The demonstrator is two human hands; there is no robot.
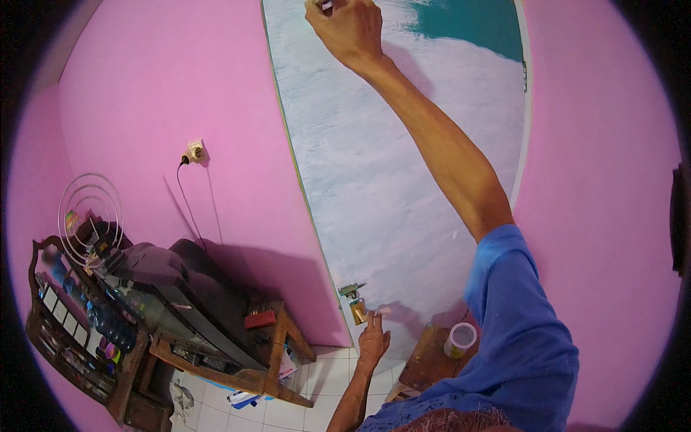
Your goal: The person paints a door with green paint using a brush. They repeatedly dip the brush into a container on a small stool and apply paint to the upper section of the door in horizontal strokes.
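Observation:
At the top edge my right hand (349, 32) is closed against the upper left of a door (403, 173). In it is what looks like a paintbrush (326, 5), mostly hidden by the fingers and cut off by the frame. Streaky white paint covers much of the door, with a teal patch (468, 25) at the upper right. Low down, my left hand (372, 342) has its fingers stretched out toward the door's left edge, just beside a brass-coloured lock plate (358, 311). Nothing shows in that hand. A metal latch (351, 289) sits above the plate.
A clear plastic tub (461, 338) stands on a wooden stool (428, 360) near my body. To the left are a television (194, 309) on a wooden stand (288, 342), a wire fan guard (91, 216) and a cabinet (72, 338). A socket (196, 151) with a plugged cord is on the pink wall.

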